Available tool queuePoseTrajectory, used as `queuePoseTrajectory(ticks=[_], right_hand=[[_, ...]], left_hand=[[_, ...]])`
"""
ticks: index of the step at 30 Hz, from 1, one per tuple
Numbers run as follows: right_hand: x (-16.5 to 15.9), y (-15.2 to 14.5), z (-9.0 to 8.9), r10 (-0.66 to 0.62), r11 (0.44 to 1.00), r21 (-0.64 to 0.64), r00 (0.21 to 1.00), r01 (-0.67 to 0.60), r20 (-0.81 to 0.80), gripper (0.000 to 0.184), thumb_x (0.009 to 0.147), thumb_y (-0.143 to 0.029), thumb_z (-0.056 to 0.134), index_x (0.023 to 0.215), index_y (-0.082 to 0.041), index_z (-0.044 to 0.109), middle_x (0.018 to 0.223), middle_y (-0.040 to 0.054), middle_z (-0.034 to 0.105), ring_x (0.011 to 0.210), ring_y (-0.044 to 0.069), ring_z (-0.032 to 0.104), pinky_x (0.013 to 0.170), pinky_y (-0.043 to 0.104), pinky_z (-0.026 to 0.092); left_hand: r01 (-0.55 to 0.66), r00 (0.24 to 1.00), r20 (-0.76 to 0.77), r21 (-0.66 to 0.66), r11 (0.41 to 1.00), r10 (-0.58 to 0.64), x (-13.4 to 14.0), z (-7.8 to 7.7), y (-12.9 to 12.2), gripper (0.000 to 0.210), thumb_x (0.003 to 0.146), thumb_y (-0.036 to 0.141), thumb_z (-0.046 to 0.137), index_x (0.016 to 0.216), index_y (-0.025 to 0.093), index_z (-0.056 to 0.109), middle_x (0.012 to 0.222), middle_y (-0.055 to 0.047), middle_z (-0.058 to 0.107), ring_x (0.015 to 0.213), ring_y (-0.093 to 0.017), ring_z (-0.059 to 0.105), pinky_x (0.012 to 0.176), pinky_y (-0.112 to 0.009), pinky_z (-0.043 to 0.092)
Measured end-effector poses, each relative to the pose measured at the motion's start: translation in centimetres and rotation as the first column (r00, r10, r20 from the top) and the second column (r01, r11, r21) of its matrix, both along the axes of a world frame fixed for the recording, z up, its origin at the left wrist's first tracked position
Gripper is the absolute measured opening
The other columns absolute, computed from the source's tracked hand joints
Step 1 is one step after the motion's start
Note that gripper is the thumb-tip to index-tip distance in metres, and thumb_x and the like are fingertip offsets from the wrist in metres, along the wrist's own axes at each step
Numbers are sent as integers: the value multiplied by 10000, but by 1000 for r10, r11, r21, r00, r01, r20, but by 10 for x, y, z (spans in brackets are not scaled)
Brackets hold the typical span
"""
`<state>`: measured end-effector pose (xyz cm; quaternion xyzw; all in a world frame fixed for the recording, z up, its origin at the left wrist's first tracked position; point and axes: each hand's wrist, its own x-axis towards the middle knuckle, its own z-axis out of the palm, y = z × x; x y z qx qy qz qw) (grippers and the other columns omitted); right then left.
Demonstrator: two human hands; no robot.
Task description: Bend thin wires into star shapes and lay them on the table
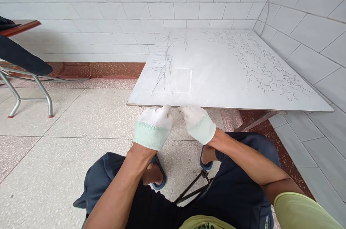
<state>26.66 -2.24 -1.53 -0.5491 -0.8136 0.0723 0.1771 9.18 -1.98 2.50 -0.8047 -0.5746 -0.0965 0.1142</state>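
Observation:
My left hand [158,115], in a white knitted glove with a pale green cuff, is closed in a pinch just in front of the white board's near edge. My right hand [193,115], gloved the same way, is also pinched closed a short gap to its right. A thin wire [176,109] spans that gap, its ends hidden in my fingers. Beyond my left hand, straight and branching thin wires [165,64] lie on the white board [216,74]. Farther right on the board are several star-shaped wire outlines [266,74].
White tiled walls [108,12] stand behind and to the right of the board. A wooden leg [255,120] shows under it. At the left is a metal-legged stool [45,95] with dark cloth on it. Between my feet stands a dark folding frame [191,185].

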Motion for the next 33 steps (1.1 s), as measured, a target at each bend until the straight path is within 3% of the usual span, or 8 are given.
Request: queuePoseTrajectory(ticks=[7,9,12,21,24,27,30,33], right_hand=[[6,-1,35,175,964,-241,952,-113,252,252,965,-54,654,1177,-129,768,1004,142,800,976,287,777,823,344,519],[8,2,34,173,972,-199,957,-127,232,206,1051,-113,588,1133,-137,775,1006,136,800,960,279,772,819,349,508],[7,4,29,150,988,-66,967,-139,206,339,1157,-238,457,1109,-138,777,998,145,794,964,289,763,832,375,498],[-1,-1,21,137,991,-36,947,-132,291,352,1117,-173,488,1425,-81,631,943,153,790,932,291,764,766,366,506],[1,4,10,154,987,-67,976,-145,156,330,1091,-193,553,1386,-98,664,963,133,798,934,277,767,790,354,531],[1,7,7,93,979,-159,973,-128,-211,298,1094,-243,579,1349,-177,717,1118,89,818,1027,234,775,894,323,565],[2,4,17,-64,932,-327,816,-158,-575,271,1076,-245,578,1260,-218,775,1174,36,825,1074,192,774,956,303,581],[6,0,32,-158,856,-436,664,-276,-731,258,1044,-210,557,1001,-177,809,957,33,834,962,180,780,921,306,590]], left_hand=[[6,1000,2,29,1000,-6,2,-8,2,381,992,143,449,875,208,806,749,-116,759,780,-303,713,663,-401,354],[2,999,39,28,1000,-3,4,-11,1,378,987,142,459,853,218,804,748,-106,766,762,-287,707,664,-393,355],[5,998,63,23,1000,-6,6,-13,0,374,991,166,469,829,227,800,755,-97,774,752,-276,705,650,-385,351],[37,998,57,33,999,-39,8,-15,-4,386,1022,207,462,931,225,837,797,-96,802,806,-277,738,670,-380,388],[54,997,53,43,998,-56,7,-14,-4,376,1012,189,471,929,226,835,775,-84,796,793,-263,734,674,-373,398],[40,998,52,39,998,-42,2,-8,-1,382,999,169,464,914,227,832,782,-86,798,809,-262,735,692,-369,414],[15,995,96,14,1000,-16,-7,-2,3,417,1022,196,438,978,240,851,810,-89,809,810,-265,740,707,-370,435],[-8,991,133,29,1000,4,-14,0,6,421,1033,240,449,1078,241,867,867,-106,829,860,-295,764,727,-379,466]])
